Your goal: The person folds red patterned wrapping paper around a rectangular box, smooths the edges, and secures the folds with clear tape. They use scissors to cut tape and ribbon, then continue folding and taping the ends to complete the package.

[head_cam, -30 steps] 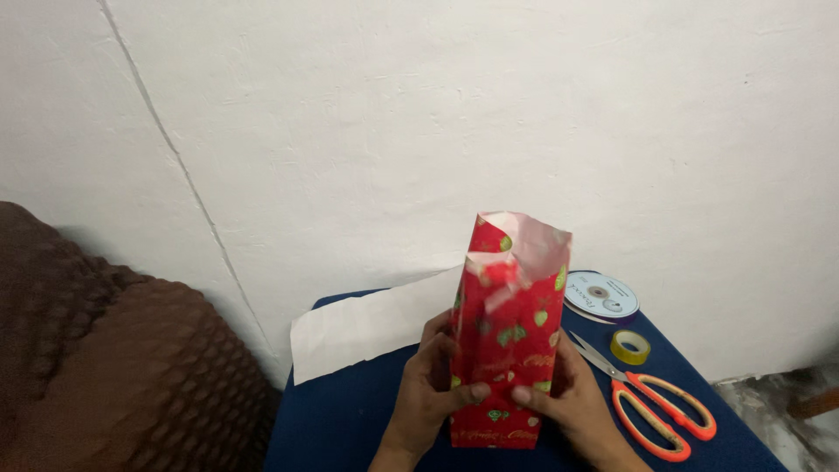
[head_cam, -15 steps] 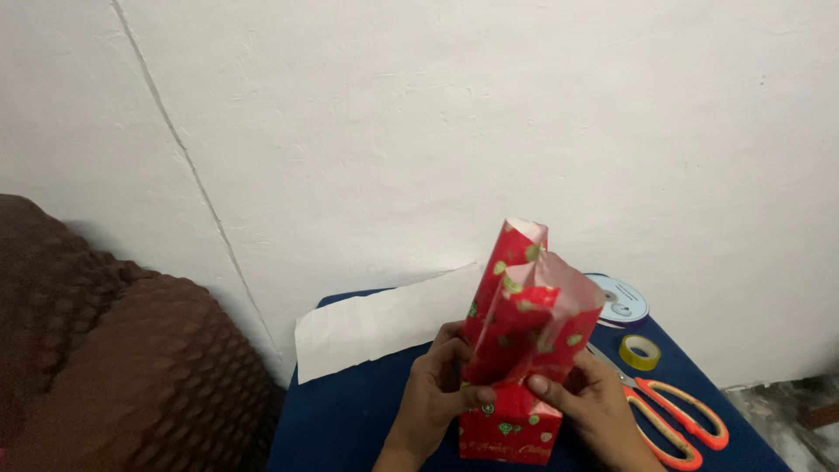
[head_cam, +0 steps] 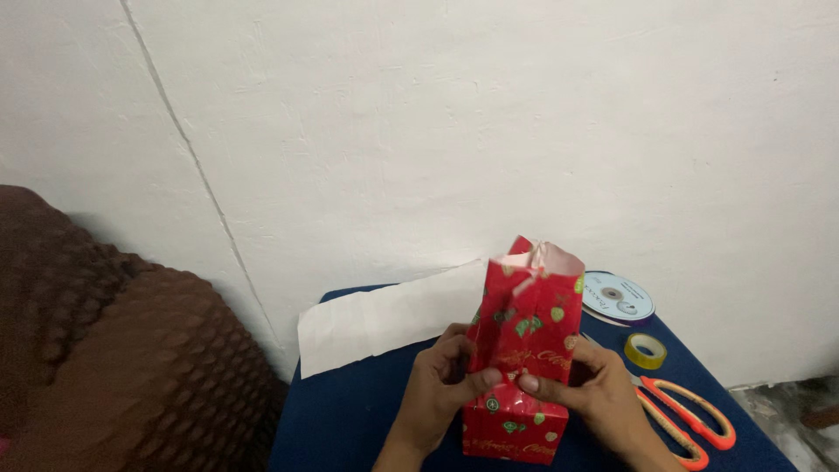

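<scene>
**Red wrapped box held upright between two hands**

Far left of the hands, a brown knobbly-textured cushion (head_cam: 114, 350). Nearer, up and left of the left hand (head_cam: 441, 385), a flat white paper sheet (head_cam: 384, 316) on the blue tabletop (head_cam: 341, 419). Left hand curled on the gift box (head_cam: 523, 350), thumb pressed flat to its front. Box between both hands — tall, long axis vertical, glossy red paper with green leaf prints, loose top flaps pointing up, pale inside showing; contents hidden. Right hand (head_cam: 587, 389) gripping the opposite side, thumb meeting the left thumb. Right of that hand — a round ribbon spool (head_cam: 619, 297), a yellowish tape roll (head_cam: 645, 350), orange-handled scissors (head_cam: 690, 419).
</scene>
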